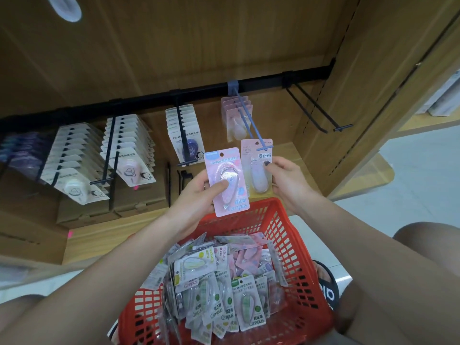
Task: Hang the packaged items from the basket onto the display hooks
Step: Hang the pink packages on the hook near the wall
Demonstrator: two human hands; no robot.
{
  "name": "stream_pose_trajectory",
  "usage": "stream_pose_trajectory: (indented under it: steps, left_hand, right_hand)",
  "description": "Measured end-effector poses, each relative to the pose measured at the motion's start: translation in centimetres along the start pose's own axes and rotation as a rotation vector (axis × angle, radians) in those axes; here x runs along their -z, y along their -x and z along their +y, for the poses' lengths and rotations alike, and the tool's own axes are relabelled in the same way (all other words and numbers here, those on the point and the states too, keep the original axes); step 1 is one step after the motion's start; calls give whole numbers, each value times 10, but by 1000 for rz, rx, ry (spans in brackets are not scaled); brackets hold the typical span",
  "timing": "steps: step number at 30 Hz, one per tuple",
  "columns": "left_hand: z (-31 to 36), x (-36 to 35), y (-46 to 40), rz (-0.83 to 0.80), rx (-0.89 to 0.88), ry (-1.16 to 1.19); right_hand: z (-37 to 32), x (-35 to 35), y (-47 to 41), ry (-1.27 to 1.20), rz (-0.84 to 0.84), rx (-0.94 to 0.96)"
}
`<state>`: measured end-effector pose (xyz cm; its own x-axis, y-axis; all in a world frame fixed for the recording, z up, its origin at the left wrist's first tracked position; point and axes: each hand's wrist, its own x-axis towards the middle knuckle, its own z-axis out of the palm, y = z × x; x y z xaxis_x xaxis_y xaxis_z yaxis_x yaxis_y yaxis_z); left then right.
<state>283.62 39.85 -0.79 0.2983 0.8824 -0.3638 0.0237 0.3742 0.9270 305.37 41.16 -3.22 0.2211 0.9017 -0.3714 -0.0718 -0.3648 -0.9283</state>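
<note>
Fingers of my left hand (199,192) curled round a pink Campus correction-tape pack (227,181), thumb pressed on its blister. My right hand (286,180) pinched a yellow-edged correction-tape pack (257,168), its top at the tip of the blue display hook (251,123). Below both sat the red basket (296,247), heaped with more packs (224,287).

2 hands (199,192) (286,181), 2 packages (226,181) (257,168)

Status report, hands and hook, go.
Left hand grips pink pack. Right hand holds cream pack at blue hook tip. Nothing blocking.
</note>
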Motion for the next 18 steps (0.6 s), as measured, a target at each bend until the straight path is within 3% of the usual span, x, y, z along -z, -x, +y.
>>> stream_pose_trajectory:
  steps: [13, 18]
  left_hand:
    - [-2, 0, -26, 14, -26, -123]
    - [-3, 2, -35, 37, -13, -108]
  right_hand:
    - [27, 0, -8, 8, 78, 32]
    - [7, -9, -26, -25, 4, 29]
